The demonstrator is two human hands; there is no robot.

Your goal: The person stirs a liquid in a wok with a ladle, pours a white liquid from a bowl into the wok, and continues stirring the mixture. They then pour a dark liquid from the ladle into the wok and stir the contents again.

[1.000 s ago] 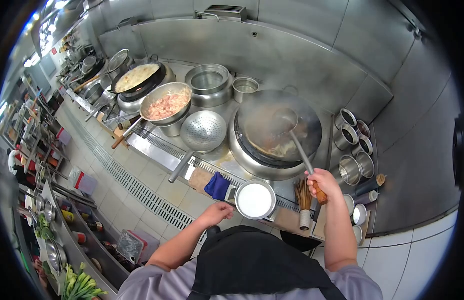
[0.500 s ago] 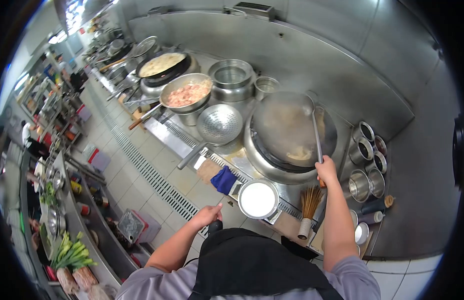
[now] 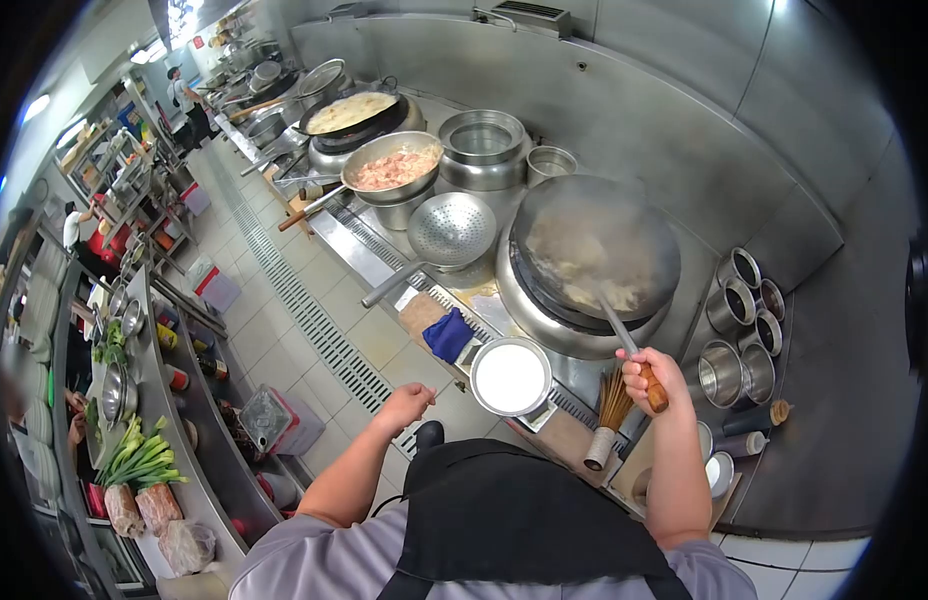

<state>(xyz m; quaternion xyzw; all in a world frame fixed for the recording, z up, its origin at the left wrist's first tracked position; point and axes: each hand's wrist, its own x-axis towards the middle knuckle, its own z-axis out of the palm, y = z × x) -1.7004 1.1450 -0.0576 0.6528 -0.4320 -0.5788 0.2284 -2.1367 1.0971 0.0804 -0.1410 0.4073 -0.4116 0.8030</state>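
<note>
My right hand is wrapped round the wooden handle of a metal ladle. The ladle slants down into a large dark wok, its head hidden among the food. Steam rises off pale brown pieces of food in the wok. My left hand hangs over the floor in front of my apron, fingers curled, and I see nothing held in it. Between the two hands stands a metal pot of white contents at the counter's front edge. Beside it lies a folded blue cloth.
A bamboo brush leans near the wok. Left of the wok are a perforated strainer, a pan of pinkish pieces and another wok. Several steel containers stand at right. Green vegetables lie on the left counter.
The ladle's head has come from the wok's far rim down into the food. My right hand has turned, with the handle's end now pointing toward me. My left hand has moved up slightly.
</note>
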